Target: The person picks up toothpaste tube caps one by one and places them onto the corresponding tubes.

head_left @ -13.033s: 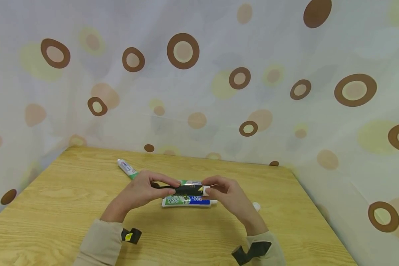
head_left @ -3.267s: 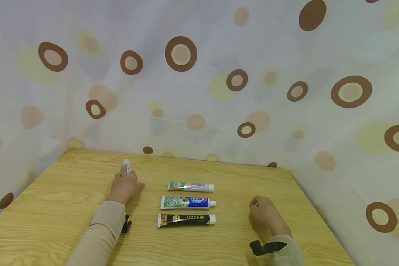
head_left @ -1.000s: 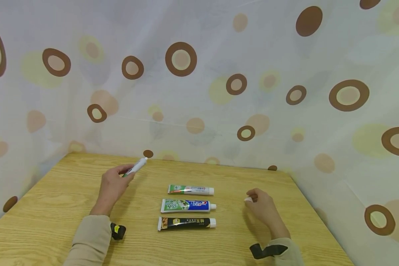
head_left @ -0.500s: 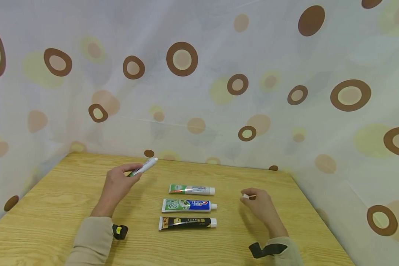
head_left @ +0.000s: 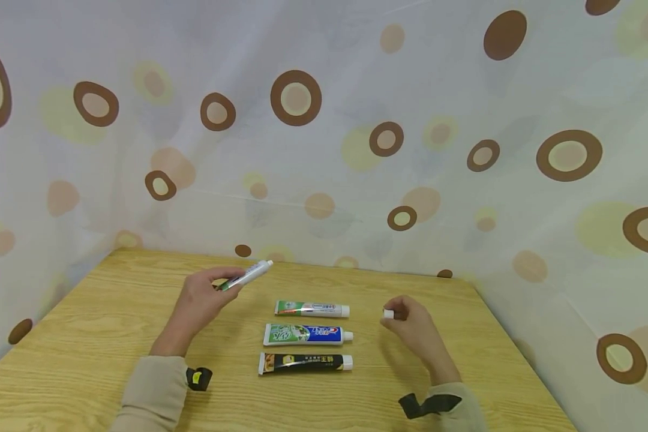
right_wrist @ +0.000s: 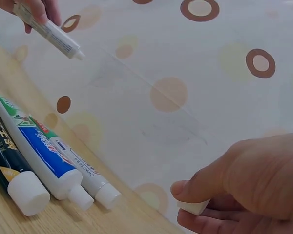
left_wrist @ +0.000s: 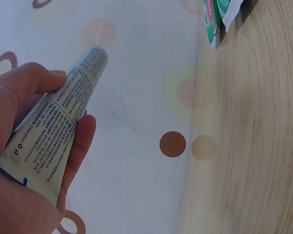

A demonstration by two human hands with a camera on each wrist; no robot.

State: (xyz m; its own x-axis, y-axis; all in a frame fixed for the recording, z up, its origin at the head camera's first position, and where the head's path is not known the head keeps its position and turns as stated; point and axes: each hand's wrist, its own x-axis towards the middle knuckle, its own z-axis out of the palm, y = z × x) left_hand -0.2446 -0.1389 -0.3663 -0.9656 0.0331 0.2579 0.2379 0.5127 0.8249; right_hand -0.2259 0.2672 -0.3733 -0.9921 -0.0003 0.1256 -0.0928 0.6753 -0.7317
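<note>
My left hand point(head_left: 200, 300) grips a white and green toothpaste tube point(head_left: 251, 274) above the table, its uncapped nozzle pointing right and slightly up. In the left wrist view the printed back of this toothpaste tube point(left_wrist: 63, 117) lies between thumb and fingers. Between thumb and fingers of my right hand point(head_left: 414, 327) is a small white cap point(head_left: 389, 314), also visible as the cap point(right_wrist: 193, 207) in the right wrist view. Between the hands lie three capped tubes in a row: a green and silver tube point(head_left: 310, 309), a green and blue tube point(head_left: 305, 335) and a black tube point(head_left: 302, 363).
The wooden table point(head_left: 237, 402) ends at the back against a hanging sheet point(head_left: 335, 240) patterned with brown rings and dots. This sheet also runs along both sides of the table.
Thirteen seconds ago both hands held the black tube; it now lies in the row. The left hand has since lifted the white and green tube and moved right, while the right hand brought the cap left.
</note>
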